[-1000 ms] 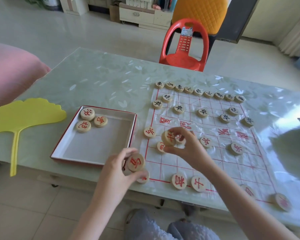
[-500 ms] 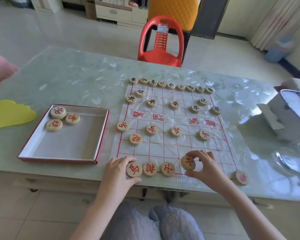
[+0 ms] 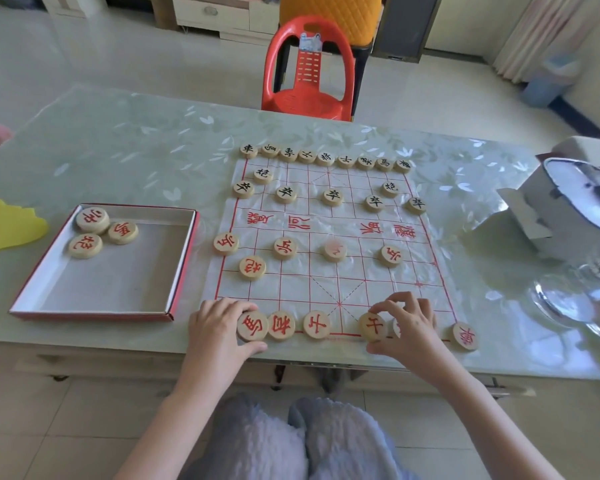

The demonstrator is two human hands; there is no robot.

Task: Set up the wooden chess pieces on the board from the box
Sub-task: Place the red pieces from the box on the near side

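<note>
Step in hand, by judgement: filling red back row at 6 o'clock edge of board [image 3: 312, 285].
Left hand [image 3: 219, 327] grips horse piece [image 3: 252, 325] toward row's 9 o'clock end.
Right hand [image 3: 406, 327] pinches advisor piece [image 3: 373, 327], just 3 o'clock of centre gap.
Next move likely calls for: let go, reach to box [image 3: 94, 315] at 9 o'clock, which holds three red pieces [image 3: 85, 245].
Black pieces [image 3: 325, 158] at 12 o'clock look complete.
</note>
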